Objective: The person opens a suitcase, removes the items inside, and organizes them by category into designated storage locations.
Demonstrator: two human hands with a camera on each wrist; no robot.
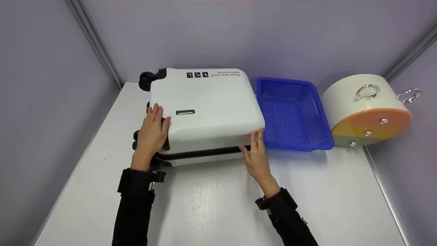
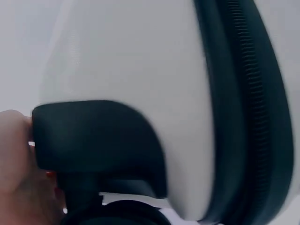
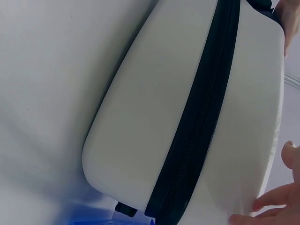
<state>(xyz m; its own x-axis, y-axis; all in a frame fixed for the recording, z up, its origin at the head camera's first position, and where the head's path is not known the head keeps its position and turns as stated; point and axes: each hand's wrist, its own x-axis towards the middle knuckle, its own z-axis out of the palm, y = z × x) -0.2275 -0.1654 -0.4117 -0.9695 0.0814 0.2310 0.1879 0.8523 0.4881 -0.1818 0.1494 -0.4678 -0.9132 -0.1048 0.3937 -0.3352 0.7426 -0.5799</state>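
Note:
A white hard-shell suitcase (image 1: 211, 97) lies flat on the table, its black wheels (image 1: 146, 81) at the left and small printed text along the far edge. My left hand (image 1: 151, 131) rests with fairly straight fingers on the wheel end, by the near corner; the left wrist view shows that hand (image 2: 16, 164) beside a black corner guard (image 2: 93, 138). At the near right corner, extended fingers of my right hand (image 1: 258, 160) touch the shell. A black zipper band (image 1: 208, 153) runs along the near side and looks closed in the right wrist view.
Just right of the suitcase sits a blue plastic basket (image 1: 322, 126) with perforated walls. Farther right is a cream round bag-like case (image 1: 344, 92) with a coloured front and metal ring handles. Grey panels (image 1: 239, 34) enclose the white table (image 1: 205, 208).

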